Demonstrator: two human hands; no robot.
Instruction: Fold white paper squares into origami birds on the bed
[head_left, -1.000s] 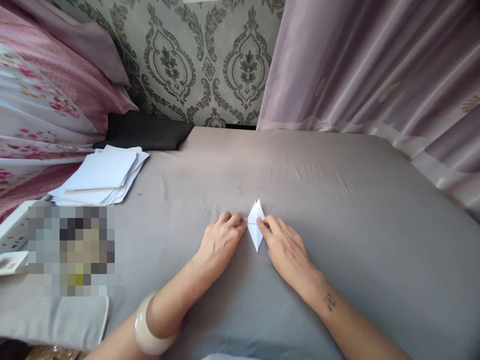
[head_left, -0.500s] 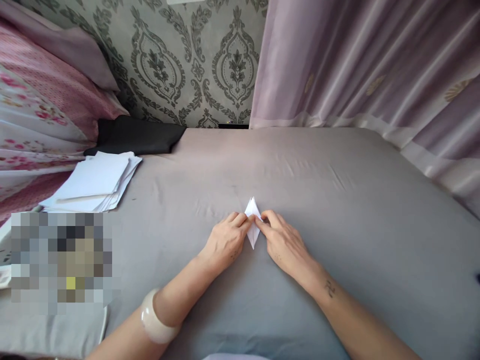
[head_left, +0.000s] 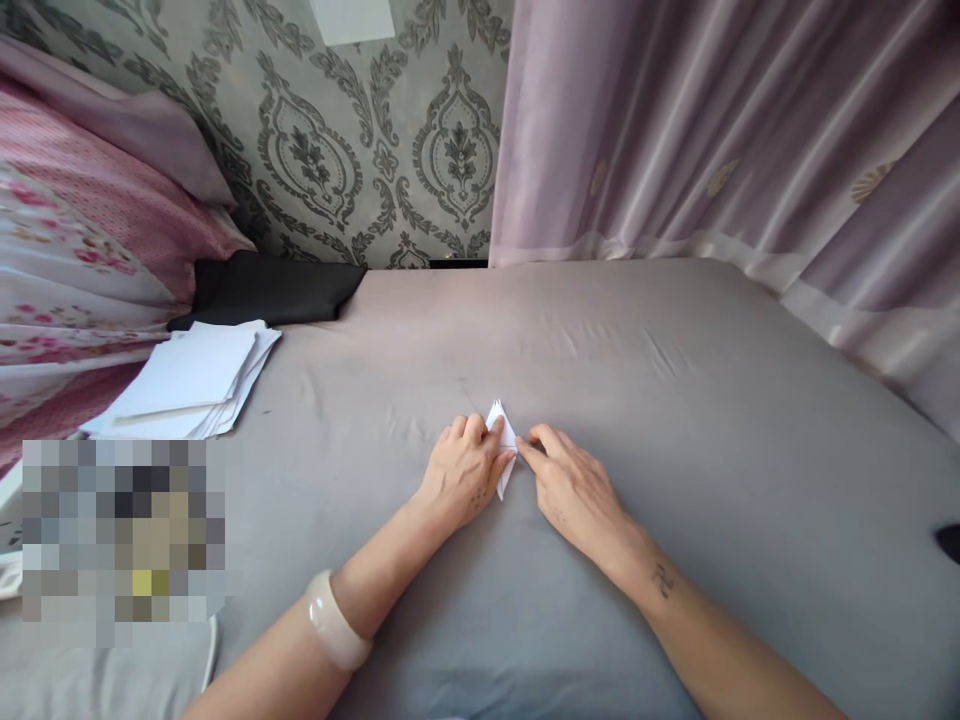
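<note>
A small white piece of folded paper point(head_left: 506, 430), long and diamond-like with pointed ends, lies on the grey cloth. My left hand point(head_left: 461, 470) covers its left side, the index finger and thumb pressing on it. At the paper's right corner is my right hand point(head_left: 570, 480), fingers bent and closed, a fingertip touching the edge. Part of the paper is hidden under the left fingers.
A stack of white paper sheets point(head_left: 191, 375) lies at the left, in front of a folded black item point(head_left: 274, 288). Purple curtains point(head_left: 637, 130) hang at the back right. A blurred-out patch covers the lower left. A dark object point(head_left: 949, 543) shows at the right edge.
My left index finger has moved up and onto the paper, while the right fingertips have drawn back from its middle to its right corner. The view has tilted slightly up.
</note>
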